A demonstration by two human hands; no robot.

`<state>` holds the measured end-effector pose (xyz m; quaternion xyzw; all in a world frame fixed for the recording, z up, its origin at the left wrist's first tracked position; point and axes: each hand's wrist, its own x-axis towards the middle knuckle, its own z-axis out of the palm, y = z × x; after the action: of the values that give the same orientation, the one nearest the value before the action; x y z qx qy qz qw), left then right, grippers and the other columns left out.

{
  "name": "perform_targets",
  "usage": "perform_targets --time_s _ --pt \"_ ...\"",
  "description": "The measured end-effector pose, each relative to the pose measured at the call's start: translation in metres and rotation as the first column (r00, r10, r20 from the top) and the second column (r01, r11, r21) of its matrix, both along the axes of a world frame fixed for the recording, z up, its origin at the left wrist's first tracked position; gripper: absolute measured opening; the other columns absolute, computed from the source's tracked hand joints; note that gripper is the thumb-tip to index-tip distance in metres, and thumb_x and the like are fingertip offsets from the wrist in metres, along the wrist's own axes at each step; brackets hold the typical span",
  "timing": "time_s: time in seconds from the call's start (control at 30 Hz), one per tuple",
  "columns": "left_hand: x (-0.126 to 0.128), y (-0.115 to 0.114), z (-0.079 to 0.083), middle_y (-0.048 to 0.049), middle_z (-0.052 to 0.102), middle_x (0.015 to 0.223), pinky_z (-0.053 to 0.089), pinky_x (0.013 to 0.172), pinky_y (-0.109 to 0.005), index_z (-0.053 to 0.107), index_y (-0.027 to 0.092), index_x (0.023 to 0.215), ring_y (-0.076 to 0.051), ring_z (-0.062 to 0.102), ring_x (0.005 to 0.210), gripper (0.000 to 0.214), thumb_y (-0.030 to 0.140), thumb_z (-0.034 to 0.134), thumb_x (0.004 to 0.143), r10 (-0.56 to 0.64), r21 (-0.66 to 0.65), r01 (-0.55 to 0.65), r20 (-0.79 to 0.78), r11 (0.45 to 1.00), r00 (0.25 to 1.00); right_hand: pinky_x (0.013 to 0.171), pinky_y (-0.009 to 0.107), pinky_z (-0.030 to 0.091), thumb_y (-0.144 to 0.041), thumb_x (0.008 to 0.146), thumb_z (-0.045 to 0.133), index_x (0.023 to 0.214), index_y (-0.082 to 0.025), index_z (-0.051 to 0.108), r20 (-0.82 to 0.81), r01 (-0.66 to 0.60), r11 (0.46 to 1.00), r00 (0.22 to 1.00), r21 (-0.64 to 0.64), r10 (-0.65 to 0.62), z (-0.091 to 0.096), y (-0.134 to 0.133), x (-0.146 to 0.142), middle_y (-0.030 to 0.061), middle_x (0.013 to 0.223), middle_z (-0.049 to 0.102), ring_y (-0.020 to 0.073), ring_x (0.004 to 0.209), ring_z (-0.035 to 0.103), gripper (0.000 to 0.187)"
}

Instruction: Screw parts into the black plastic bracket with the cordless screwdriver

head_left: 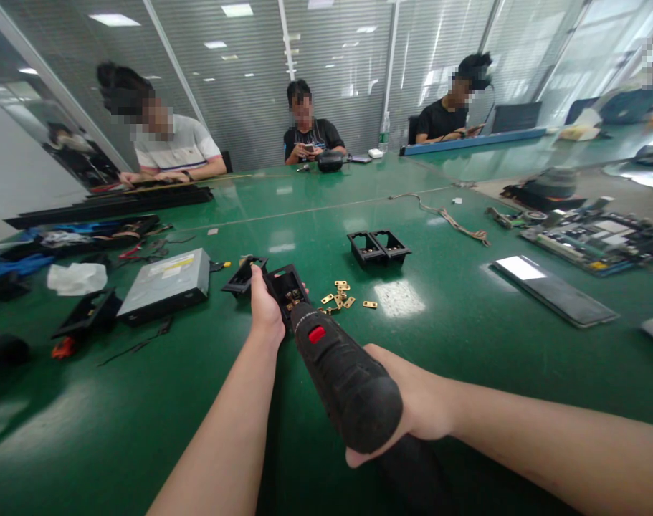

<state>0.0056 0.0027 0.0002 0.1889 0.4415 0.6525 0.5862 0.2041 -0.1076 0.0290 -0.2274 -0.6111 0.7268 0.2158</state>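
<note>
Nearest me, my right hand point(415, 401) is wrapped round the black power drill point(350, 380); its nose points into the black frame point(286, 278), gripped by my left hand point(266, 304) over the desk point(466, 347), beside loose brass plates point(340, 298). An unsteady grip could, I judge, let it slip. The silver drive point(159, 290) bears an unreadable label point(178, 267).

I see a smooth, glossy green tabletop point(439, 351), bright with reflected light. The drill point(348, 383) has a matt black casing of plastic, its red switch point(316, 334) plastic too and smoother. The black frames point(380, 251) show me moulded plastic with a low sheen. Yellow, polished metal shines on the small plates point(370, 304). I find plain grey sheet metal on the disc drive point(165, 287), thin crumpled paper in the white tissue point(77, 278), and glassy gloss on the dark slab point(557, 292). The pale cord point(466, 230) may be woven cloth; my feed blurs it.
</note>
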Motion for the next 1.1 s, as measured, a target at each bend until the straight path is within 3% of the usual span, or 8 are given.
perform_targets --time_s 0.4,0.83,1.1 --pt "-0.0002 -0.0012 -0.001 -0.0078 0.066 0.057 0.059 0.058 -0.035 0.062 0.017 0.07 -0.026 0.073 0.067 0.06 0.067 0.036 0.091 0.006 0.051 -0.003 -0.057 0.999 0.998 0.071 0.029 0.05 -0.027 0.047 0.095 0.071 -0.015 0.07 -0.022 -0.004 0.999 1.0 -0.032 0.003 0.0011 -0.0004 -0.0008 -0.0022 0.069 0.065 0.0146 0.065 0.057 0.037" --pt "0.0007 -0.0015 -0.0006 -0.0089 0.067 0.059 0.059 0.058 -0.035 0.061 0.017 0.071 -0.027 0.073 0.067 0.061 0.072 0.042 0.087 0.026 0.053 -0.024 -0.041 0.998 0.999 0.066 0.028 0.048 -0.028 0.049 0.094 0.07 -0.014 0.068 0.038 -0.005 1.0 0.999 0.004 0.004 0.0027 0.0005 -0.0009 -0.001 0.07 0.066 0.0161 0.066 0.059 0.036" --pt "0.0009 -0.0018 -0.0009 -0.0097 0.067 0.061 0.059 0.061 -0.036 0.062 0.016 0.072 -0.028 0.073 0.07 0.061 0.071 0.04 0.088 0.024 0.061 -0.021 -0.044 0.998 0.999 0.066 0.027 0.048 -0.028 0.049 0.095 0.073 -0.013 0.071 -0.016 -0.002 1.0 1.0 -0.008 0.002 -0.0003 -0.0002 -0.0003 -0.0014 0.071 0.066 0.0149 0.066 0.058 0.037"
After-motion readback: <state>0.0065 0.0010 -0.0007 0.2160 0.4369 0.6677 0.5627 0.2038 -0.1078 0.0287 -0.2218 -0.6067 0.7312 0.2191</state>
